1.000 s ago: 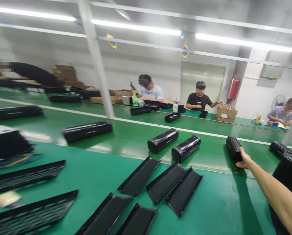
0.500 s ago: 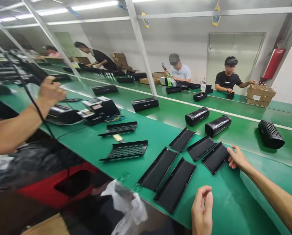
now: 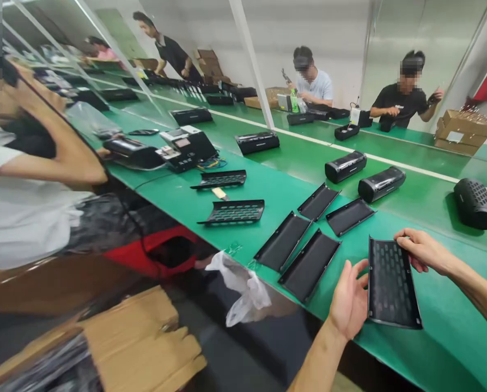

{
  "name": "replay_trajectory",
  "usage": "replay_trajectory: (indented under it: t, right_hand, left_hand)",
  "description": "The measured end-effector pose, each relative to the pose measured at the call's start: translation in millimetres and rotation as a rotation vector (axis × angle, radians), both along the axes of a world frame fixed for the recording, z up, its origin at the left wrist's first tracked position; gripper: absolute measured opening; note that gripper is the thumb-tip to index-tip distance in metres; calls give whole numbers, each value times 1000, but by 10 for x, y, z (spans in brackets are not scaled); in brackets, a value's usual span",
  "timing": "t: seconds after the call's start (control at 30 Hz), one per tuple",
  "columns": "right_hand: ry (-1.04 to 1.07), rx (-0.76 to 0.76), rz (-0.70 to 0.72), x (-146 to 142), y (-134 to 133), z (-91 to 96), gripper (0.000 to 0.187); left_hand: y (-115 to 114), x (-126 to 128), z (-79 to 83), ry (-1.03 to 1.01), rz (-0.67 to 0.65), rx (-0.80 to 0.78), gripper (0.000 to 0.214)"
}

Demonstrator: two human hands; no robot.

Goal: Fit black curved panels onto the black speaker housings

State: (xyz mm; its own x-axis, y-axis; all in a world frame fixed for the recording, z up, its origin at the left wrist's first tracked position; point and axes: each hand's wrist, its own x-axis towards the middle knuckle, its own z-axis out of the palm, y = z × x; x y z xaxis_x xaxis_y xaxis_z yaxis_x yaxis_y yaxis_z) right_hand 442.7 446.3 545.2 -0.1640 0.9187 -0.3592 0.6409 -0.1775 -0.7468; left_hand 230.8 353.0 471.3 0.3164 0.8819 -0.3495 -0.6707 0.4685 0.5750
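Note:
My right hand (image 3: pixel 425 250) pinches the upper right edge of a curved black grille panel (image 3: pixel 391 288), tilted up over the green table with its inner side towards me. Rows of slots show through its dark backing. At the panel's left edge is my left hand (image 3: pixel 352 302), thumb apart and fingertips reaching the edge; whether they bear any weight I cannot tell. Several similar panels lie to the left, among them a near one (image 3: pixel 310 265), one beside it (image 3: pixel 283 240) and a smaller-looking one (image 3: pixel 351 216) behind.
Black speaker-like housings (image 3: pixel 381 184) stand along the green table (image 3: pixel 439 348). Two slotted panels (image 3: pixel 231 211) lie farther left, near a boxy device (image 3: pixel 188 147) with wires. A co-worker's arm (image 3: pixel 64 147) is at left. Clear plastic (image 3: pixel 243 288) hangs off the table edge above a cardboard box (image 3: pixel 141 337).
My right hand has lifted one panel off the table and brought it nearer. My left hand has moved up to its edge. The view has tilted down, and the co-worker's arm has bent back.

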Motion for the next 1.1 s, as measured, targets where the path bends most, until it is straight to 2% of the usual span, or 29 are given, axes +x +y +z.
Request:
replay_trajectory:
  t: [0.1,0.17,0.3,0.43,0.6,0.73,1.1]
  right_hand:
    - [-15,24,60,-29,-137,68,25]
    - [-16,45,83,-35,-202,66,31]
    - [-10,116,124,-7,-312,-15,47]
    - [5,144,121,70,-368,-151,54]
    - [-27,100,140,200,-344,-292,59]
    - [-50,100,144,291,-320,-352,59]
    - [-35,78,165,374,-320,-320,56]
  left_hand:
    - [6,100,84,-51,-145,57,84]
    - [-31,142,91,-39,-143,75,84]
    - [-129,172,50,-18,-66,71,69]
    - [-190,229,8,189,-42,94,70]
    - [-209,369,-60,511,-17,258,73]
    - [-206,454,-89,645,-40,299,74]
    - [-213,559,-139,594,-7,297,80]
